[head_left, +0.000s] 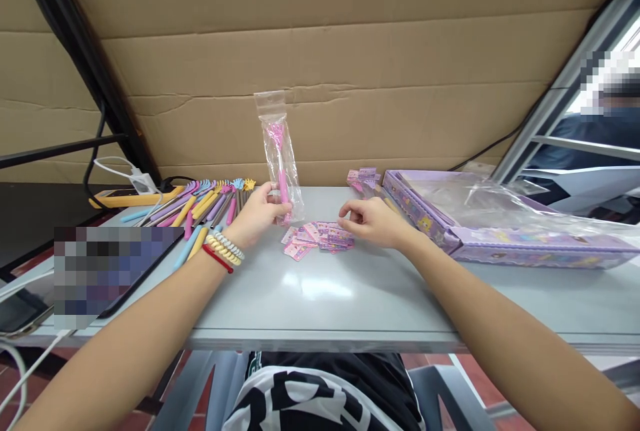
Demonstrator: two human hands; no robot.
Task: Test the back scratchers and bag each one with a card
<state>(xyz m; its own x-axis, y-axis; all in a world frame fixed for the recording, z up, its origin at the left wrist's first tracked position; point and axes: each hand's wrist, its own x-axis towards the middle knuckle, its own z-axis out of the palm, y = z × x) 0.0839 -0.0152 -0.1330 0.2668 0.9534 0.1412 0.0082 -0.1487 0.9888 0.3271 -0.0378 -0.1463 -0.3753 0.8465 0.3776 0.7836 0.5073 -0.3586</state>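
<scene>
Left hand (257, 214) pinches clear bag (291, 167) low, pink stick (283, 185) inside, upright above worktop (320, 317); low grip likely leaves top free. Right hand (373, 222) curled narrow at edge of pink cards (320, 236), spread perhaps for easy picking; cannot tell if holding one.

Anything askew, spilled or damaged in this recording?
Nothing looks spilled. The cardboard backing has ragged creases, as if it had been bent. Crumpled clear plastic lies loosely over the purple box, and the pink cards by the right hand are spread at uneven angles rather than squared up.
</scene>
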